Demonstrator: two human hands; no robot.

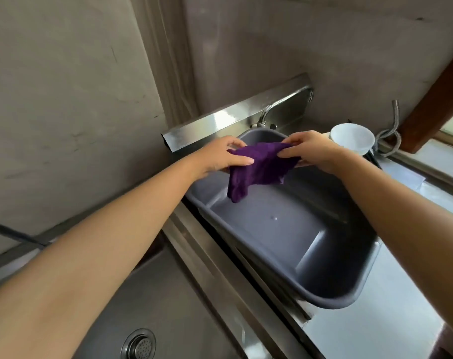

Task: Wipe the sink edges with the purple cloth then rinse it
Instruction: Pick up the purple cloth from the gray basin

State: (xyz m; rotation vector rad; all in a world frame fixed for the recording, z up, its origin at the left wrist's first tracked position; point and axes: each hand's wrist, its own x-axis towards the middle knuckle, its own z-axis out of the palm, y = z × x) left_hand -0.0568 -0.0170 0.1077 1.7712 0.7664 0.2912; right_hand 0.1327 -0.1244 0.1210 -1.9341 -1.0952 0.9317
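Purple cloth (261,169), pinched by left hand (220,158) and right hand (313,151), hanging above grey basin (349,303).

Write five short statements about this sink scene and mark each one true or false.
1. Both hands hold the cloth. True: the left hand and the right hand pinch the purple cloth at its top.
2. The cloth lies flat on the bottom of the grey basin. False: it hangs from the hands over the basin.
3. One hand is on the tap. False: the tap stands behind the hands, untouched.
4. A white bowl stands to the right of the basin. True.
5. A round drain sits in the steel sink to the left of the basin. True.
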